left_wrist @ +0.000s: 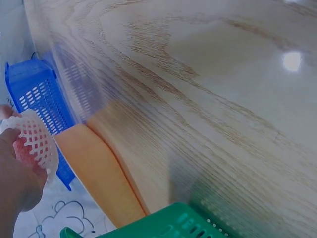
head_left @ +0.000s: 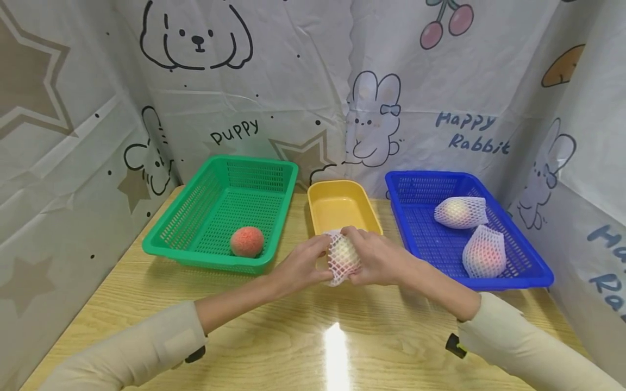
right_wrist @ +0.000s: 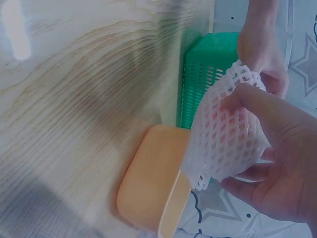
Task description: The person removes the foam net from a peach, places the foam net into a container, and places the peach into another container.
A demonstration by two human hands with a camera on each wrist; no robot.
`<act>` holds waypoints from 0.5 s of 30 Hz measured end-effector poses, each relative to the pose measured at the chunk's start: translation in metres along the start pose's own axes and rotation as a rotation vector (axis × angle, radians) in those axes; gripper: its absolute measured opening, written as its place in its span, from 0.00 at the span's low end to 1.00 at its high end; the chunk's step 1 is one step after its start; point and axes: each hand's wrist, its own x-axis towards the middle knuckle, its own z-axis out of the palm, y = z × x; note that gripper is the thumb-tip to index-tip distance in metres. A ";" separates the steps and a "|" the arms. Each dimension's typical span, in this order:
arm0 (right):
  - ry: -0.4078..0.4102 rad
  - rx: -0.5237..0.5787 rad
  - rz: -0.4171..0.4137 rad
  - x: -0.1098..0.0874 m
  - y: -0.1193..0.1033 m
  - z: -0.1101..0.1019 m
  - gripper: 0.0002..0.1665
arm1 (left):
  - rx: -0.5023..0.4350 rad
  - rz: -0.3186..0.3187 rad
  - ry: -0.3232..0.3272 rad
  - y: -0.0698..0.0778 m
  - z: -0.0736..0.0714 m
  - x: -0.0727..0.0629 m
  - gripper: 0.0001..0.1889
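In the head view, a peach in a white foam net is held up in front of the yellow tray. My right hand grips it from the right, thumb and fingers around the net, as the netted peach shows in the right wrist view. My left hand pinches the net's left end with thumb and fingers. Pink fruit shows through the mesh; the fingers hide part of it. A bare reddish peach lies in the green basket.
The yellow tray stands between the green basket and the blue basket. Inside the blue basket lie two netted fruits, one pale and one pinkish. A printed cloth hangs behind the wooden table.
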 end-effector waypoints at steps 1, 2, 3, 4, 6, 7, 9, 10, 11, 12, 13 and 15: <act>0.003 0.001 -0.003 0.000 0.000 -0.001 0.49 | -0.006 -0.003 0.000 0.000 0.000 0.001 0.33; 0.003 0.001 -0.002 0.001 0.000 -0.001 0.50 | -0.014 -0.008 0.001 0.000 0.000 0.001 0.33; 0.004 0.003 0.001 0.001 -0.001 -0.002 0.50 | -0.020 -0.014 0.002 0.000 0.000 0.002 0.34; 0.005 0.004 0.005 0.002 -0.001 -0.003 0.50 | -0.027 -0.020 0.005 0.000 0.001 0.002 0.35; 0.006 0.009 0.010 0.003 -0.002 -0.004 0.50 | -0.036 -0.039 0.010 0.000 0.000 0.003 0.36; 0.004 0.009 0.013 0.003 -0.002 -0.005 0.50 | -0.046 -0.046 0.013 0.000 0.000 0.004 0.36; 0.002 0.013 0.019 0.004 -0.003 -0.006 0.50 | -0.056 -0.063 0.018 0.000 0.000 0.005 0.36; 0.003 0.016 0.018 0.005 -0.003 -0.006 0.50 | -0.062 -0.068 0.020 0.000 -0.001 0.005 0.36; 0.005 0.020 0.016 0.006 -0.004 -0.007 0.50 | -0.065 -0.072 0.021 0.000 -0.001 0.005 0.36; 0.005 0.028 0.013 0.006 -0.004 -0.008 0.50 | -0.067 -0.074 0.023 0.000 -0.002 0.005 0.36; 0.006 0.030 0.009 0.007 -0.004 -0.008 0.50 | -0.069 -0.073 0.025 0.000 -0.003 0.006 0.36; 0.011 0.037 -0.004 0.010 -0.005 -0.010 0.50 | -0.073 -0.073 0.026 0.001 -0.006 0.007 0.36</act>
